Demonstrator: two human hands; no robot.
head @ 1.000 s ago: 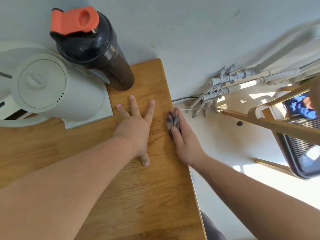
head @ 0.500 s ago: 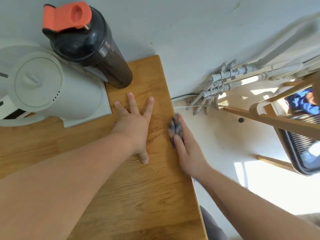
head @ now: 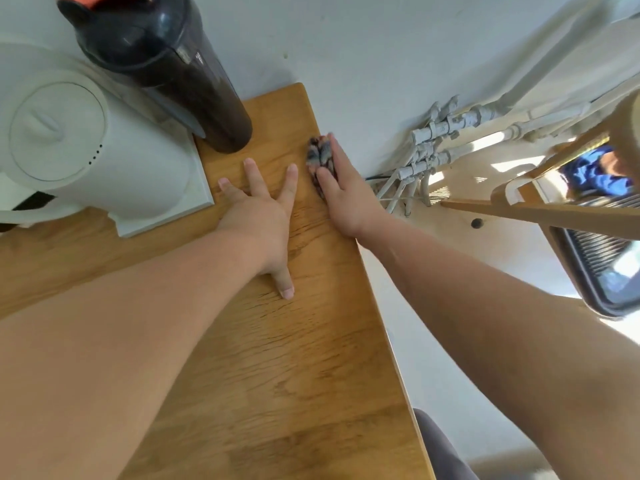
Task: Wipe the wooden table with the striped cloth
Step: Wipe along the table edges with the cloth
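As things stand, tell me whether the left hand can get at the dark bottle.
Probably yes: the left hand lies flat on the wooden table, with only bare wood between its fingertips and the dark bottle.

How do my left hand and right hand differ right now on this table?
The left hand lies flat on the wooden table, fingers spread, holding nothing; the right hand holds the bunched striped cloth. The left hand sits further in from the rim; the right hand is at the table's right edge. Both arms are bare.
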